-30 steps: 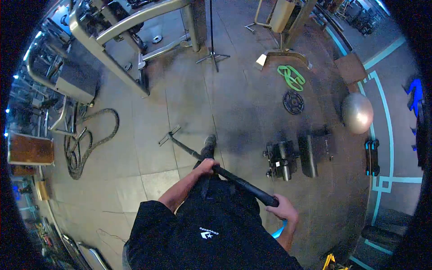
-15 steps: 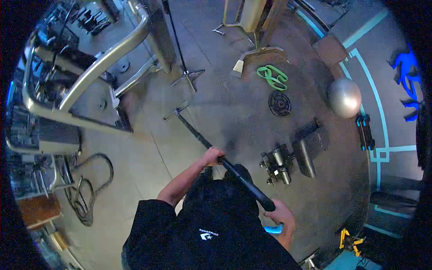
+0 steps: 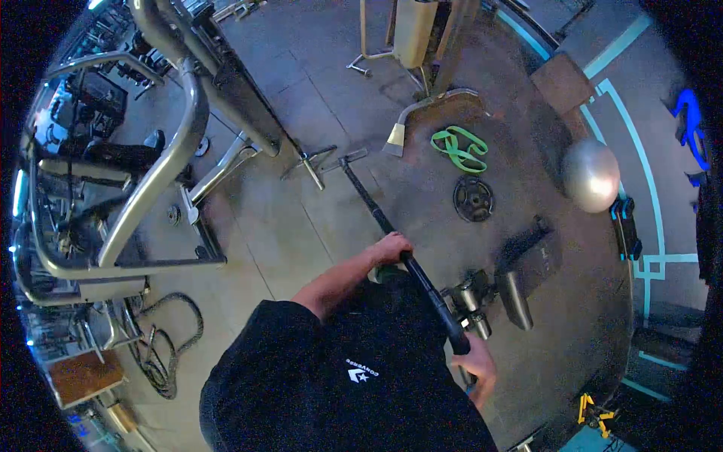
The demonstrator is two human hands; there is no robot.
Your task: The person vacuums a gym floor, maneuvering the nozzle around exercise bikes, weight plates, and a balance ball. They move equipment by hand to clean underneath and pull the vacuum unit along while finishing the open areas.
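- Two hands grip one long black metal bar.
- Left hand is wrapped around its middle.
- Right hand is clenched on its near end, beside grey dumbbells.

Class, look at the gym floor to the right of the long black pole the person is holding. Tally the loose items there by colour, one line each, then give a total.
Green: 1, the resistance band
Silver-grey: 1, the exercise ball
Black: 1, the weight plate
Total: 3

Both hands, left hand and right hand, grip the pole.
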